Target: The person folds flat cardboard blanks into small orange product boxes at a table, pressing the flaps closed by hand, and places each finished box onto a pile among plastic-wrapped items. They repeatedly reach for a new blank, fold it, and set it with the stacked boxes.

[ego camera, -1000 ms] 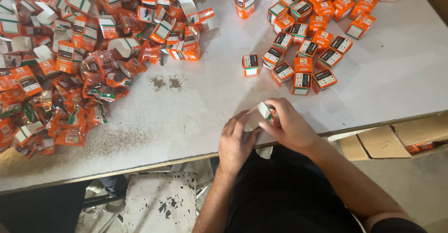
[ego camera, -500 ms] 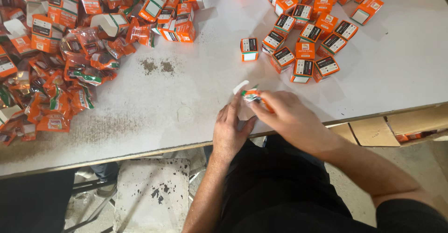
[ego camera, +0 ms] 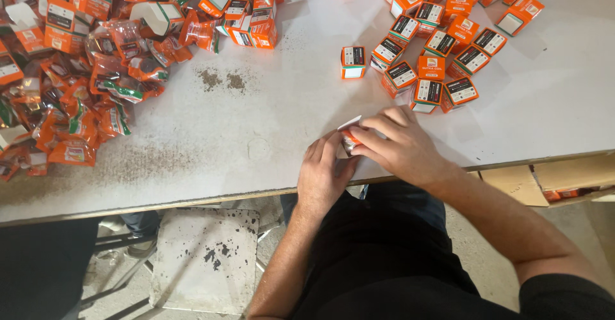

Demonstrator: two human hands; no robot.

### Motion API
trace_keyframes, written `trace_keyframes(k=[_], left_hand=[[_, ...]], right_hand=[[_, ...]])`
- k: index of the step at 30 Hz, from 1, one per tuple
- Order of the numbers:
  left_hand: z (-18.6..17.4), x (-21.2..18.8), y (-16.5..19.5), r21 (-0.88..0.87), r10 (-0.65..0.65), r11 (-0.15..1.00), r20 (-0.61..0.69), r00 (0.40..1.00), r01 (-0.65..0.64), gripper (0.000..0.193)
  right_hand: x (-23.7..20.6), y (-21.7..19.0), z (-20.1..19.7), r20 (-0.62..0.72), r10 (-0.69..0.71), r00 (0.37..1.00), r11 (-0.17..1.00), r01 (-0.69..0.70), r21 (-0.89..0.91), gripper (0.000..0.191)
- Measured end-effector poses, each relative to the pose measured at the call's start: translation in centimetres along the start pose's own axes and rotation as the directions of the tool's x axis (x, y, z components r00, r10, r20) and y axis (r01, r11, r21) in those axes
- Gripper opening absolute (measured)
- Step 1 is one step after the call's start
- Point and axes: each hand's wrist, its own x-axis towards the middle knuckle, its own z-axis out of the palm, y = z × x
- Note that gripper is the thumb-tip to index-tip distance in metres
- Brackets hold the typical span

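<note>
Both hands meet at the near edge of the white table (ego camera: 256,121). My left hand (ego camera: 325,174) and my right hand (ego camera: 400,146) together hold a small orange and white carton (ego camera: 351,138) whose white flap sticks up at the top. Most of the carton is hidden by my fingers. Just beyond my right hand stands a group of closed orange cartons (ego camera: 435,51), with a single one (ego camera: 353,62) apart on its left.
A heap of orange plastic packets (ego camera: 96,96) and open orange cartons (ego camera: 147,6) covers the table's left and far side. Dark crumbs (ego camera: 221,80) mark the middle. Below the table stand a stained white stool (ego camera: 205,256) and cardboard boxes (ego camera: 544,179) at right.
My hands have shifted slightly with the carton between them; my right hand now covers more of it. The camera has tilted, so the table sits lower in view.
</note>
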Motion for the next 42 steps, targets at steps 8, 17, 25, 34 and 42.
trace_keyframes(k=[8, 17, 25, 34, 42], left_hand=[[-0.2, 0.2, 1.1, 0.083, 0.024, 0.996, -0.005, 1.000, -0.023, 0.066], [0.1, -0.6, 1.2, 0.128, -0.020, 0.991, -0.037, 0.999, 0.024, 0.061], [-0.4, -0.8, 1.5, 0.239, 0.232, 0.950, -0.114, 0.966, -0.200, 0.053], [0.2, -0.9, 1.4, 0.148, 0.124, 0.983, -0.084, 0.989, -0.111, 0.039], [-0.3, -0.8, 1.1, -0.073, 0.009, 0.997, 0.016, 1.000, -0.008, 0.035]], right_hand=[[-1.5, 0.4, 1.9, 0.097, 0.148, 0.984, 0.984, -0.156, 0.085, 0.023], [-3.0, -2.0, 1.3, 0.080, 0.228, 0.970, 0.973, -0.229, -0.006, 0.035], [-3.7, -1.5, 3.6, 0.162, 0.407, 0.899, 0.847, -0.438, 0.301, 0.043], [-4.6, -0.7, 2.4, 0.093, 0.317, 0.944, 0.815, -0.321, 0.482, 0.029], [-5.2, -0.2, 3.8, 0.443, 0.589, 0.676, 0.235, -0.667, 0.707, 0.048]])
